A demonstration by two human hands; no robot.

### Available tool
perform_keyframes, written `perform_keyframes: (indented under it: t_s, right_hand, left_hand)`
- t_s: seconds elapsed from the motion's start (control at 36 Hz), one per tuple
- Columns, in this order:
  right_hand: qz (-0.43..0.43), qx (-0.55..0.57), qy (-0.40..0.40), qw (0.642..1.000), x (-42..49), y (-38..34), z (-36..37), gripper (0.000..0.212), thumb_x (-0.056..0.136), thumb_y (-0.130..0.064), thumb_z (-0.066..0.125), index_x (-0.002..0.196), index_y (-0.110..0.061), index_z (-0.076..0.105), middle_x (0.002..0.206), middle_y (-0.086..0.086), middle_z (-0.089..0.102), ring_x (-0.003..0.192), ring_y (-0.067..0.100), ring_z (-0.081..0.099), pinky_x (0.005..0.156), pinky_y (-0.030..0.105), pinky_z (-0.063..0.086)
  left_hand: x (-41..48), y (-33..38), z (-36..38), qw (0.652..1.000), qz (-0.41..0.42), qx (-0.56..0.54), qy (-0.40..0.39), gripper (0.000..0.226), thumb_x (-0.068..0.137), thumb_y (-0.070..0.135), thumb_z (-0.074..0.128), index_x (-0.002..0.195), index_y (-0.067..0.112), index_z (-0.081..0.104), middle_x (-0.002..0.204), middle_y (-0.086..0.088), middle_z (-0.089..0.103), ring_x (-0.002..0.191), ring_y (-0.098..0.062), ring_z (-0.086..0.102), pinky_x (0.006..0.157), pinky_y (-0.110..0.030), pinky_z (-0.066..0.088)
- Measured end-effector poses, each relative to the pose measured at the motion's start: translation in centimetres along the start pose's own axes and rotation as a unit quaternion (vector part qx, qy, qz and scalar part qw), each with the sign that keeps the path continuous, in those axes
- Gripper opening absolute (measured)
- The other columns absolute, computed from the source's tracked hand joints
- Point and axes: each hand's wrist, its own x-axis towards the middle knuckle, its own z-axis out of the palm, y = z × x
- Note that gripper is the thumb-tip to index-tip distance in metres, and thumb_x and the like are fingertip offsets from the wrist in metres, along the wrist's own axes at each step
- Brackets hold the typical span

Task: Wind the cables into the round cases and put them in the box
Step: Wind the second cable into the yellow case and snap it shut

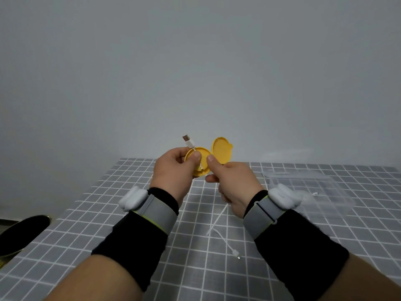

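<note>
Rightward, clear box [308, 186] on checked cloth [86, 216]; dark round object [21, 232] far left.

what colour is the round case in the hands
The round case is yellow, base and open lid alike; the head view shows it in the left hand.

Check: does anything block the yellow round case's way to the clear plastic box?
Nothing visible does. Only the right hand, gripping the white cable, lies between the yellow round plastic case and the clear plastic box; whether the box is open is unclear.
</note>
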Motion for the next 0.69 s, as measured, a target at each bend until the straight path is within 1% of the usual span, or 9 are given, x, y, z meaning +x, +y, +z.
perform_keyframes:
  t_s: [0.08,0.14,0.19,0.25,0.36,0.5,0.61,0.64,0.69]
  right_hand:
    - [-0.016,0.025,-0.015,0.999,0.0,0.2,0.6,0.036,0.093,-0.051,0.062,0.084,-0.017,0.07,0.084,0.004,0.077,0.036,0.004,0.041,0.044,0.024,0.031]
    - [-0.033,0.049,-0.015,0.998,0.0,0.4,1.0,0.034,0.093,-0.048,0.063,0.085,-0.016,0.072,0.084,0.002,0.077,0.04,0.0,0.043,0.05,0.024,0.031]
    - [-0.051,0.064,0.0,0.997,0.0,0.6,1.3,0.031,0.093,-0.045,0.065,0.085,-0.016,0.073,0.072,-0.005,0.071,0.046,0.002,0.042,0.052,0.024,0.031]
    - [-0.074,0.053,0.019,0.996,-0.1,0.6,1.3,0.028,0.093,-0.042,0.065,0.085,-0.017,0.074,0.05,-0.016,0.055,0.048,0.007,0.04,0.052,0.025,0.032]
    - [-0.123,0.02,0.018,0.992,0.0,0.0,0.7,0.027,0.093,-0.038,0.065,0.078,-0.017,0.073,0.042,-0.017,0.045,0.045,0.005,0.038,0.054,0.026,0.034]
    - [-0.176,-0.052,0.001,0.983,0.5,-0.9,-0.3,0.027,0.092,-0.034,0.068,0.075,-0.014,0.074,0.06,-0.008,0.058,0.058,0.008,0.048,0.063,0.03,0.043]
    - [-0.185,-0.136,-0.046,0.972,0.8,-1.9,-1.5,0.026,0.092,-0.033,0.068,0.077,-0.012,0.074,0.068,0.001,0.061,0.06,0.011,0.05,0.061,0.026,0.042]
    - [-0.188,-0.158,-0.058,0.968,0.8,-2.1,-1.8,0.026,0.092,-0.033,0.068,0.079,-0.011,0.074,0.069,0.001,0.062,0.059,0.009,0.049,0.06,0.025,0.041]
    - [-0.193,-0.196,-0.079,0.958,0.9,-2.6,-2.3,0.026,0.092,-0.034,0.069,0.082,-0.011,0.074,0.072,0.006,0.067,0.06,0.008,0.051,0.06,0.024,0.042]
  left_hand:
    - [0.0,-0.1,0.3,0.999,-0.004,-0.046,0.009,0.011,0.09,0.015,0.071,0.1,0.011,0.07,0.094,-0.013,0.074,0.086,-0.026,0.071,0.083,-0.04,0.06]
    - [-0.1,-0.1,0.6,0.997,-0.009,-0.07,0.017,0.015,0.091,0.014,0.07,0.104,0.008,0.069,0.093,-0.01,0.073,0.082,-0.017,0.068,0.077,-0.027,0.056]
    - [-0.2,-0.1,0.8,0.996,-0.013,-0.089,0.022,0.018,0.091,0.013,0.068,0.107,0.005,0.068,0.092,-0.007,0.072,0.076,-0.01,0.066,0.067,-0.014,0.052]
    - [-0.5,0.0,0.9,0.995,-0.019,-0.101,0.019,0.016,0.092,0.013,0.068,0.106,0.006,0.068,0.089,-0.004,0.072,0.071,-0.004,0.066,0.063,-0.011,0.05]
    - [-0.5,0.4,0.2,0.994,-0.046,-0.102,-0.018,0.01,0.091,0.019,0.069,0.097,0.011,0.07,0.091,-0.003,0.074,0.085,-0.01,0.067,0.082,-0.023,0.048]
    - [0.2,1.0,-1.0,0.997,-0.044,-0.038,-0.043,0.009,0.088,0.021,0.072,0.093,0.014,0.07,0.087,0.0,0.073,0.08,-0.008,0.065,0.076,-0.026,0.041]
    - [1.5,1.6,-2.6,0.996,0.001,0.072,-0.048,0.073,0.064,0.047,0.083,0.127,0.023,0.055,0.111,0.001,0.068,0.105,-0.014,0.066,0.091,-0.031,0.05]
    - [1.6,1.9,-3.0,0.99,0.017,0.122,-0.074,0.077,0.061,0.051,0.082,0.128,0.026,0.054,0.113,0.005,0.068,0.11,-0.013,0.065,0.096,-0.034,0.051]
    - [1.8,2.5,-3.6,0.963,0.051,0.225,-0.137,0.058,0.073,0.046,0.082,0.123,0.026,0.061,0.11,0.01,0.07,0.109,-0.006,0.064,0.099,-0.033,0.05]
